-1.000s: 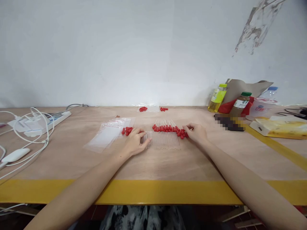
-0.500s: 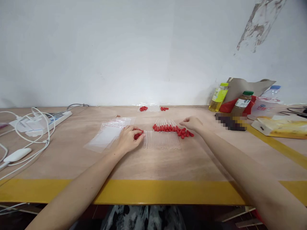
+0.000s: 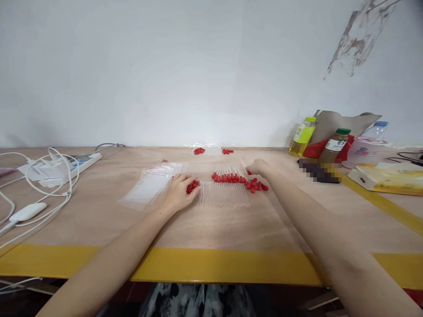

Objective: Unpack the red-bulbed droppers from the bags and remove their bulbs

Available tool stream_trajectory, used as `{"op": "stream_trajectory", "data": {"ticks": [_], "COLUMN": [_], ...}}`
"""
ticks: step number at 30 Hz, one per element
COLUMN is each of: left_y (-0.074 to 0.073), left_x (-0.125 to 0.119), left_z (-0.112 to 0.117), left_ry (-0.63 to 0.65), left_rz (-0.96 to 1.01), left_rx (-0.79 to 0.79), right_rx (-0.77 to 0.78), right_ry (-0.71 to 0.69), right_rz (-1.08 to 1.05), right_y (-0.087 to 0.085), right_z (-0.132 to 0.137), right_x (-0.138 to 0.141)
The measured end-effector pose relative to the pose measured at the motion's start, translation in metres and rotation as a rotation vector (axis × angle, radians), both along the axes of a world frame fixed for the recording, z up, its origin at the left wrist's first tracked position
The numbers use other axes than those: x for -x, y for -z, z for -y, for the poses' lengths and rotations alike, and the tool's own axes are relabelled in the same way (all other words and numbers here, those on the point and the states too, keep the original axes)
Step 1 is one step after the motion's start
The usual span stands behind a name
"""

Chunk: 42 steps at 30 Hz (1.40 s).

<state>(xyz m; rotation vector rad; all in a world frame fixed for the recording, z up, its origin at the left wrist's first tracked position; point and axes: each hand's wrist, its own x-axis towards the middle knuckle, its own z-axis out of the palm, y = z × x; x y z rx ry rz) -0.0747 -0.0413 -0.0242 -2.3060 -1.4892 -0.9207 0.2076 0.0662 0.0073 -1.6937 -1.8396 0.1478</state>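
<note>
My left hand [image 3: 179,192] rests on the table, palm down, its thumb apart from the fingers around a small pile of red rubber bulbs [image 3: 192,187]. My right hand [image 3: 258,168] pinches a glass dropper [image 3: 243,164] near its red bulb, the thin tip pointing up and left. Beside it, a row of droppers fitted with red bulbs [image 3: 229,178] lies fanned on the table. Just in front, bare glass tubes [image 3: 225,194] are lined up side by side. More red-bulbed pieces [image 3: 256,186] sit in a heap below my right hand.
Clear plastic bags [image 3: 150,186] lie left of my left hand. Small bags with red pieces [image 3: 206,151] are by the wall. A power strip [image 3: 84,165] with white cables is at left. Bottles [image 3: 302,137], a dark blurred object [image 3: 317,171] and a yellow packet [image 3: 390,178] stand at right.
My right hand has come down and left a little and now has a dropper in its fingers. The left hand stays over the bulbs, its fingers slightly lifted, so more bulbs show.
</note>
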Motion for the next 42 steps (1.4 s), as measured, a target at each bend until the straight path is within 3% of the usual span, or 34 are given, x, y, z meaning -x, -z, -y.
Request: {"op": "stream_trajectory", "data": {"ticks": [3,5,10,13,22,31,42], "left_y": [0.002,0.004,0.007,0.006,0.016,0.016,0.016], "left_x": [0.0,0.0,-0.008,-0.018,-0.035,-0.033,-0.032], "left_z": [0.0,-0.001,0.005,0.011,0.012,0.018,0.018], "left_ry": [0.016,0.041,0.148,0.209,0.334,0.278,0.301], "left_rz": [0.033,0.062,0.061,-0.031,-0.201,-0.18,-0.202], "left_rx": [0.044,0.078,0.075,-0.015,-0.14,-0.156,-0.174], "right_rx": [0.021,-0.079,-0.534,-0.631,-0.674,-0.657,-0.669], "right_ry": [-0.029,-0.136,-0.458,-0.482,-0.51,-0.514,-0.603], "right_rz": [-0.008,-0.02,0.271,0.28,0.293,0.401,0.458], "right_y": [-0.012,-0.01,0.025,0.044,0.056,0.054,0.05], "right_z": [0.019,0.039,0.093,0.11,0.116,0.116,0.118], "right_x": [0.001,0.005,0.017,0.022,0.034,0.031,0.028]}}
